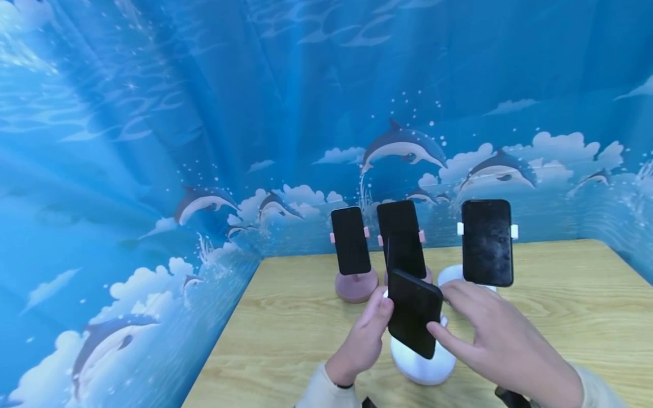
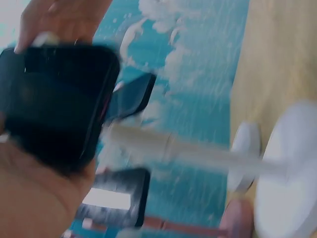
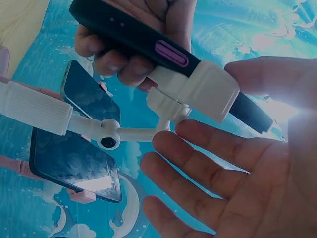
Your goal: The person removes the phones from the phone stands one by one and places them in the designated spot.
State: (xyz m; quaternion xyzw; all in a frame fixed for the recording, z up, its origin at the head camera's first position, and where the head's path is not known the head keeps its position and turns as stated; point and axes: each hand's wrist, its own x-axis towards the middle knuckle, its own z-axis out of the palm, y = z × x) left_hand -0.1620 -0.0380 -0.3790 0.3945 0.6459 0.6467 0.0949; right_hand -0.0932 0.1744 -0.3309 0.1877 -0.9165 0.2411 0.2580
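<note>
A dark phone [image 1: 414, 314] is tilted above a round white stand base [image 1: 423, 365]. My left hand [image 1: 364, 337] grips it along one side, fingers curled behind it in the right wrist view. There, a white clamp [image 3: 210, 94] on a jointed white arm [image 3: 136, 134] sits across the phone's edge, which bears a purple slot [image 3: 172, 53]. My right hand [image 1: 495, 331] is at the phone's other side. Its thumb [image 3: 267, 74] touches or nearly touches the clamp, while the other fingers [image 3: 213, 163] lie loosely extended below.
Behind stand two phones [image 1: 351, 241] [image 1: 402, 238] in pink stands, and another phone [image 1: 487, 242] in a white stand at the right. The wooden table [image 1: 285, 317] meets a blue dolphin-printed curtain [image 1: 306, 113] at its back and left.
</note>
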